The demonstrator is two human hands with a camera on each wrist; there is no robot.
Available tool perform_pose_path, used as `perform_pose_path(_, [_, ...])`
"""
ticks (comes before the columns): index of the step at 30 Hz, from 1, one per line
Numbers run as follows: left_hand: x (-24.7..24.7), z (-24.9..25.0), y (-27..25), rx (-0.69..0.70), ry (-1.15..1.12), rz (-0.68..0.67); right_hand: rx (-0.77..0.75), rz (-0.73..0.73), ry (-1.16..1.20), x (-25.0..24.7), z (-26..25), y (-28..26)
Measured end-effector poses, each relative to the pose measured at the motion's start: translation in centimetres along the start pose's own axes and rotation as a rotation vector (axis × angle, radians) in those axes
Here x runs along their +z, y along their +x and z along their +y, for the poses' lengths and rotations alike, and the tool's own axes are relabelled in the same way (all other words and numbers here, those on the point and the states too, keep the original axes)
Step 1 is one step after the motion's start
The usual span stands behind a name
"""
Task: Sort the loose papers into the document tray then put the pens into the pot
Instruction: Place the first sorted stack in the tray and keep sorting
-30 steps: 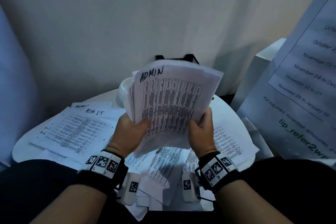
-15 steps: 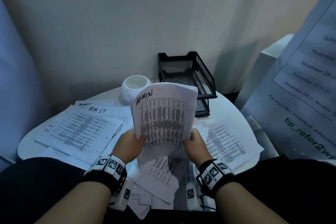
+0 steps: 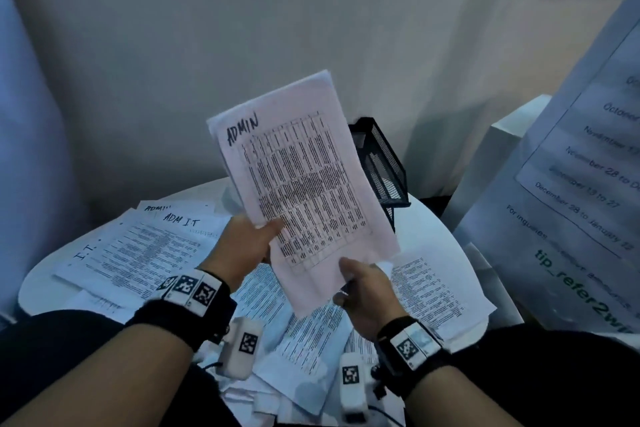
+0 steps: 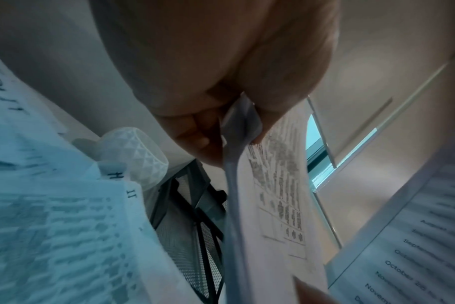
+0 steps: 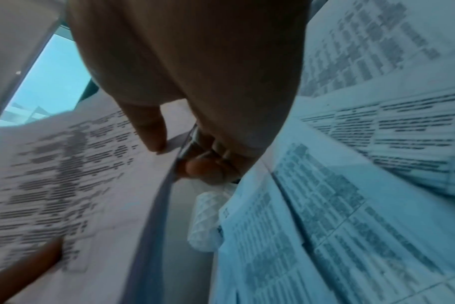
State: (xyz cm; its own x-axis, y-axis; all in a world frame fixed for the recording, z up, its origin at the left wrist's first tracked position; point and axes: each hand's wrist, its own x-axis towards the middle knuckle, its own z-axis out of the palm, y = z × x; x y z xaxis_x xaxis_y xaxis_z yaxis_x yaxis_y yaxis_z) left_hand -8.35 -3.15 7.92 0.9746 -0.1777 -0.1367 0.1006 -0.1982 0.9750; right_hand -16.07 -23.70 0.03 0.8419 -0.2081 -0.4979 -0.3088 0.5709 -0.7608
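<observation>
Both hands hold a stack of papers headed "ADMIN" upright above a round white tabletop.

The ADMIN stack is pinched at its lower left edge by the left hand and at its bottom corner by the right hand. Behind it stands a black mesh document tray. Loose papers cover the tabletop, beside a white textured pot.

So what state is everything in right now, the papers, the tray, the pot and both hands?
ADMIN stack: held up off the table, tilted, by both hands.
Left hand: grips the stack's left edge.
Right hand: pinches the stack's bottom edge.
Loose papers: spread flat on the table, overlapping.
Tray: on the table, partly hidden by the stack; contents can't be told.
Pot: upright on the table; inside not visible.
</observation>
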Motion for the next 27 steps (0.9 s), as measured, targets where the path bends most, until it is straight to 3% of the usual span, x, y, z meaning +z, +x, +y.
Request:
perform_pose_path(3, [-1.6,1.4,1.1,0.012,0.148,-0.105,-0.074,-0.039,0.007,0.8,-0.7,0.3])
perform_pose_path(6, [-3.9,1.8,1.5,0.064,0.330,-0.227,-0.085,0.036,-0.012,1.0,-2.4,0.5])
perform_pose_path(9, [-6.2,0.8,1.6,0.021,0.474,-0.299,-0.071,0.121,-0.027,0.8,-4.8,1.3])
perform_pose_path(13, [-7.7,0.0,1.5,0.044,0.815,-0.400,-0.084,0.285,-0.022,-0.1,-8.6,5.1])
perform_pose_path(21, [-8.7,-1.6,1.5,0.052,0.875,-0.501,-0.133,0.481,-0.090,1.3,-13.1,13.5])
perform_pose_path(27, [-10.2,-2.5,2.4,-0.015,0.839,-0.480,-0.147,0.434,-0.116,3.1,-13.6,15.6])
